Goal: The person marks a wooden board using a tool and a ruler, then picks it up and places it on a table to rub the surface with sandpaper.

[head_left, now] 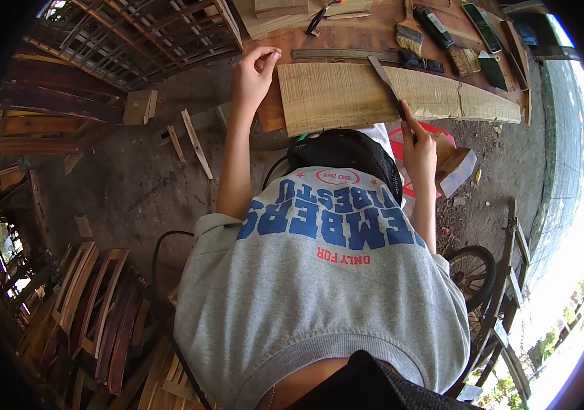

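A long, tapered wooden board (336, 99) lies across the front of the work table (271, 121), with a crack near its narrower right end. My right hand (420, 147) is closed around the dark handle of a flat, narrow metal blade (383, 76), index finger stretched along it. The blade slants up and left over the middle of the board. At the board's left end my left hand (256, 68) is raised, thumb and fingertips pinched together; what they hold, if anything, cannot be made out. Just behind the board lies a flat metal strip (340, 54).
Paintbrushes (409, 37), a phone-like device (482, 27) and a green-bladed scraper (493, 71) lie at the table's right. More boards (282, 8) are at the back. Curved wooden pieces (104, 307) stack at lower left. A cardboard box (456, 167) and bicycle wheel (471, 273) stand right.
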`<action>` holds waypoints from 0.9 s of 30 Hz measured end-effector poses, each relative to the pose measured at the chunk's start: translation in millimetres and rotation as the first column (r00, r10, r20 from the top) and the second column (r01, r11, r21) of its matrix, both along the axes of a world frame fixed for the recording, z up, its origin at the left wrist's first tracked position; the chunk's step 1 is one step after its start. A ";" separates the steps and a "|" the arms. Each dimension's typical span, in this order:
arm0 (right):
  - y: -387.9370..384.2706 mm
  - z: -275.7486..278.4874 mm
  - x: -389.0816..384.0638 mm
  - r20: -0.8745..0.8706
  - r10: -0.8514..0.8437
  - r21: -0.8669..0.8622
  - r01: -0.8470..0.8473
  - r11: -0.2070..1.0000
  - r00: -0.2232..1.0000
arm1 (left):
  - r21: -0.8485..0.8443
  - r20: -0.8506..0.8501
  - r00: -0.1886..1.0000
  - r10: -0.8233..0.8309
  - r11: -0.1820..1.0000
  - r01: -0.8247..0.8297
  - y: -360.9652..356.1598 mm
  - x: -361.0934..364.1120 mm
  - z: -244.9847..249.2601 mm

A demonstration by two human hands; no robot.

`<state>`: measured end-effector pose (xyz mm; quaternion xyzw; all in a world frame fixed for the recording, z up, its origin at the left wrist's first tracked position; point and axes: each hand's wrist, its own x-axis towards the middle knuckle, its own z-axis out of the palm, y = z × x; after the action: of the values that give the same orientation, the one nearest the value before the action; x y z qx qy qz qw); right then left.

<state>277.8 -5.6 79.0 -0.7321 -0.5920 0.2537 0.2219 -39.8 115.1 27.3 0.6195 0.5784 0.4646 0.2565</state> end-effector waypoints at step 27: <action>3.1 -7.6 8.7 -0.035 0.060 0.095 -0.056 0.994 0.998 | 0.023 -0.053 0.998 -0.041 0.999 0.042 6.4 3.5 -2.6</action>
<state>286.5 -2.5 71.4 -0.6984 -0.6200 0.2458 0.2597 -36.3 121.5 24.8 0.6465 0.5664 0.4495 0.2433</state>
